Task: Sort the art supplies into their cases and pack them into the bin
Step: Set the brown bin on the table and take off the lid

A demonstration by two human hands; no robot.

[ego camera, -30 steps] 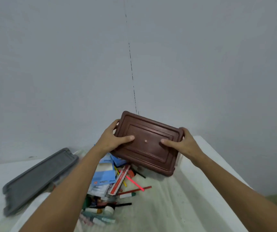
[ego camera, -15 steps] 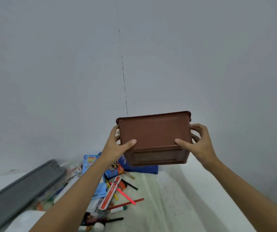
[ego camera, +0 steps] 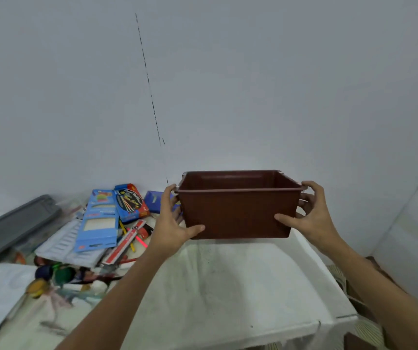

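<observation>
I hold a brown plastic bin upright above the far right part of the table, its open top facing up and its inside empty as far as I can see. My left hand grips its left end, thumb on the front wall. My right hand grips the right end the same way. A heap of art supplies lies to the left: a light blue flat case, a blue pencil box with a dark picture, a red-and-white slim box and loose pencils and paint tubes.
A grey lid lies at the far left of the white cloth-covered table. A dark blue box sits by the wall behind the heap. The wall stands right behind the bin. The table's right edge drops off near a patterned floor.
The bin has been turned from bottom-toward-me to upright with its opening up, and it has come lower and to the right. Both hands have kept their grip on its ends.
</observation>
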